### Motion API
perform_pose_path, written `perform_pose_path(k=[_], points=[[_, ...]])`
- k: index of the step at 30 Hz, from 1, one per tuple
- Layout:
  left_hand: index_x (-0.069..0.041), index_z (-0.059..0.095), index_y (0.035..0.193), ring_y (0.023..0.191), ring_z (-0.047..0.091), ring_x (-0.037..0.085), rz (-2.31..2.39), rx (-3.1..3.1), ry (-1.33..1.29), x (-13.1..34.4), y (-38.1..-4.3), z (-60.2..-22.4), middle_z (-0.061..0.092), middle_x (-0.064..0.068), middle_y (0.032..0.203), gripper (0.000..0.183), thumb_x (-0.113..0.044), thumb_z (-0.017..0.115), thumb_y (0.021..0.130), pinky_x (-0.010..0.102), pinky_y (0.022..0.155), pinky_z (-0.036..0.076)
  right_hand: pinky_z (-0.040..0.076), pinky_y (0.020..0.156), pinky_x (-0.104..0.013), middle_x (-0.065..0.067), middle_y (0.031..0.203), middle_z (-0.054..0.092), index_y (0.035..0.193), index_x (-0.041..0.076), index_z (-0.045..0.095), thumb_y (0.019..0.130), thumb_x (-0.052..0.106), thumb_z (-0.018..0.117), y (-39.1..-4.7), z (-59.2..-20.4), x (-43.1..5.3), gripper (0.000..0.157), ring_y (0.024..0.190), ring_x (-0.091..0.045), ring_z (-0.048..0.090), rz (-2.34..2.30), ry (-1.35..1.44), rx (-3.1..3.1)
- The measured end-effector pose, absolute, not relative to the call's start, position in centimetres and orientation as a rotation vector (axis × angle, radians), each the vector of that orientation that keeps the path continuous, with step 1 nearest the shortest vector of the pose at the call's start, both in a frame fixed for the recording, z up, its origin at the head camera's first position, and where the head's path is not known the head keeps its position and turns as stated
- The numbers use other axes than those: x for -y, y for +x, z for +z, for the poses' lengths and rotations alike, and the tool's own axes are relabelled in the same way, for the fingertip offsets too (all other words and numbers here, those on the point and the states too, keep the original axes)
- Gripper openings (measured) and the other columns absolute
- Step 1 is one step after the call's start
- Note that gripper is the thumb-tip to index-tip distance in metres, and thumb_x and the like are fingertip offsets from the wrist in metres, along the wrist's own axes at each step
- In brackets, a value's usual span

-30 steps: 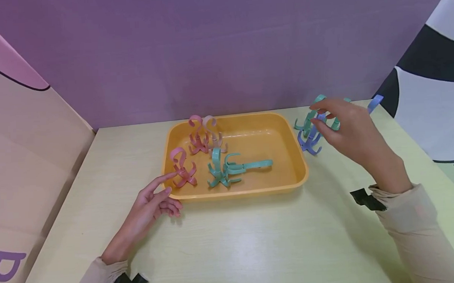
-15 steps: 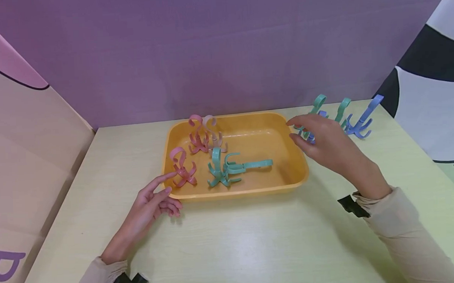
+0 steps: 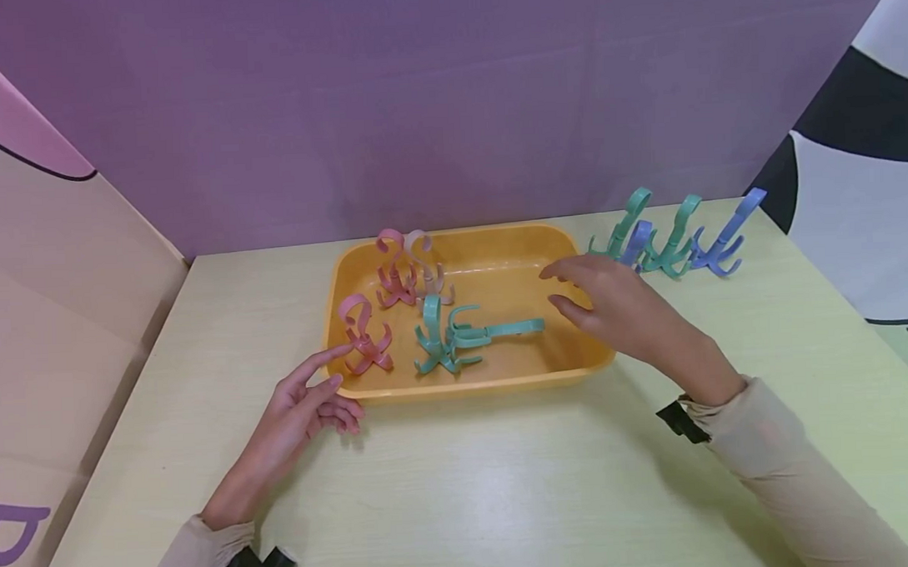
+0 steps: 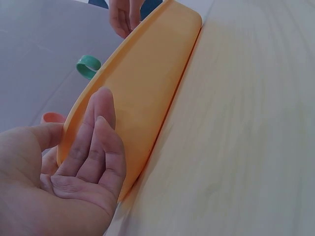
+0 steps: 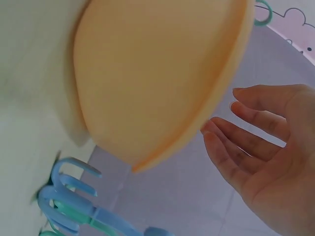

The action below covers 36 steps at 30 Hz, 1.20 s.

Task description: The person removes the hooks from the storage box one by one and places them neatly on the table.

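Note:
My left hand (image 3: 301, 414) holds the front left corner of a yellow plastic tray (image 3: 529, 272), its thumb and index finger over the rim, the others outside. Near that index fingertip stands a pink claw-shaped hook (image 3: 366, 353). Behind it are another pink hook (image 3: 397, 290) and a pale pink one (image 3: 429, 284). An upright green hook (image 3: 434, 347) and a green hook lying on its side (image 3: 501, 332) occupy the tray's front middle. My right hand (image 3: 612, 303) hovers over the tray's right side, fingers apart and holding nothing; in the right wrist view its fingertips appear close to the rim (image 5: 216, 98).
On the table right of the tray stand two green hooks (image 3: 670, 247) and two blue hooks (image 3: 719, 245), one blue partly hidden by my right hand. A purple backdrop (image 3: 448, 108) rises behind the table (image 3: 468, 483); printed panels flank it.
My right hand has moved left and slightly down, from beside the blue and green hooks to over the tray's right side. A blue hook behind it has come into view. The left hand stays put.

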<state>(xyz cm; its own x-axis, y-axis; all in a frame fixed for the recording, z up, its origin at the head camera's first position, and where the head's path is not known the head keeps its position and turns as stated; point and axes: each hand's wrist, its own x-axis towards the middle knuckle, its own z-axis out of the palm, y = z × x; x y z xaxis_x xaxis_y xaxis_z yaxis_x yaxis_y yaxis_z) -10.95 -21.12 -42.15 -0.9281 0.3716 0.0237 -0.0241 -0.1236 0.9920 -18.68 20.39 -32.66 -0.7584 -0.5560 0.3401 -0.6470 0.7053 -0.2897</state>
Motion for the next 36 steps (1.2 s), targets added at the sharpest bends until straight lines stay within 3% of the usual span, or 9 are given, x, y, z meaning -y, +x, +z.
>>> perform_pose_path(k=[20, 29, 36], points=[[-0.003, 0.031, 0.153, 0.073, 0.073, 0.026, 2.137, -1.884, 0.391, 21.1, -10.9, -42.2, 0.074, 0.017, 0.086, 0.049, -0.019, 0.045, 0.108, 0.029, 0.066, 0.058, 0.056, 0.082, -0.045, -0.014, 0.112, 0.071, 0.117, -0.001, 0.068, 0.089, 0.007, 0.074, -19.4, -35.9, -18.9, 0.030, 0.101, -0.031, 0.067, 0.550, 1.027, 2.867], [-0.002, 0.032, 0.152, 0.073, 0.072, 0.027, 2.131, -1.890, 0.404, 21.2, -10.9, -42.3, 0.074, 0.016, 0.086, 0.048, -0.018, 0.044, 0.108, 0.029, 0.066, 0.058, 0.054, 0.067, -0.033, -0.007, 0.093, 0.071, 0.102, 0.001, 0.072, 0.088, 0.002, 0.072, -19.7, -37.0, -18.9, 0.014, 0.074, -0.017, 0.060, 0.584, 1.057, 2.916], [-0.002, 0.032, 0.152, 0.072, 0.072, 0.026, 2.126, -1.900, 0.401, 21.2, -11.0, -42.3, 0.074, 0.017, 0.086, 0.048, -0.019, 0.045, 0.108, 0.029, 0.065, 0.058, 0.052, 0.065, -0.031, -0.004, 0.090, 0.071, 0.098, 0.003, 0.073, 0.088, 0.002, 0.072, -19.6, -37.0, -18.9, 0.010, 0.071, -0.014, 0.057, 0.567, 1.056, 2.928]])
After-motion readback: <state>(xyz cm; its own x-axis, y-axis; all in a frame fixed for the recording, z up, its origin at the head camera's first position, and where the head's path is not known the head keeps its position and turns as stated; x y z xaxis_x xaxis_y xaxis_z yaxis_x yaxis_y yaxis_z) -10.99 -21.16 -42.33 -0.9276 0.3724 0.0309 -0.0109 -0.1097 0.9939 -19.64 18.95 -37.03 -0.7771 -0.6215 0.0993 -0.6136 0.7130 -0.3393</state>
